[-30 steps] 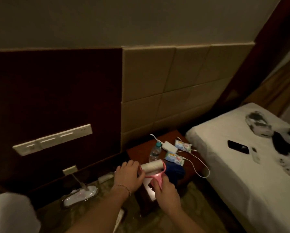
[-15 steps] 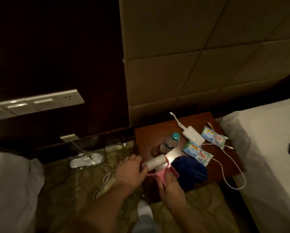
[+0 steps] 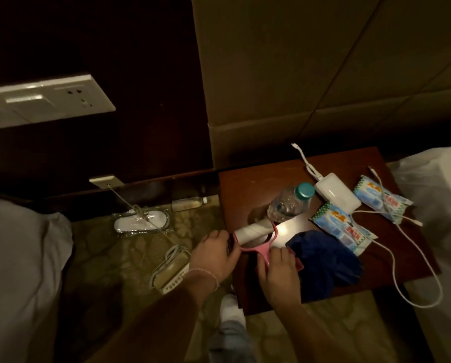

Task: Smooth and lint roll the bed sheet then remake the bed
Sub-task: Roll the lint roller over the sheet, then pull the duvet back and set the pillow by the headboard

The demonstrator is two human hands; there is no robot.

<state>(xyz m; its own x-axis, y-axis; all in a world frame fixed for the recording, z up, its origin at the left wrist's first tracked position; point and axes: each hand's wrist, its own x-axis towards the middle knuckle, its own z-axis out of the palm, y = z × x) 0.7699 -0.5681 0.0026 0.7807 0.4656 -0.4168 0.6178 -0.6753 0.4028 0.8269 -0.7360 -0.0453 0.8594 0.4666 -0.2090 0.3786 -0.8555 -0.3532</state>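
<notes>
A lint roller (image 3: pixel 255 229) with a white roll and a pink frame lies over the near left edge of a dark wooden nightstand (image 3: pixel 248 187). My left hand (image 3: pixel 215 254) grips the left end of the roll. My right hand (image 3: pixel 278 273) holds the pink handle just below the roll. A white bed sheet (image 3: pixel 439 205) shows at the right edge, and another white bed (image 3: pixel 17 271) fills the lower left.
On the nightstand stand a water bottle (image 3: pixel 290 204), a white power bank (image 3: pixel 337 193) with cables, two wipe packets (image 3: pixel 342 229) and a blue cloth (image 3: pixel 324 260). On the carpet lie wrapped slippers (image 3: pixel 140 221), a phone handset (image 3: pixel 170 271) and a small bottle (image 3: pixel 189 203).
The view has tilted down and closer to the nightstand, so the bed top at right has left the frame. Both hands stay on the lint roller near the nightstand's edge.
</notes>
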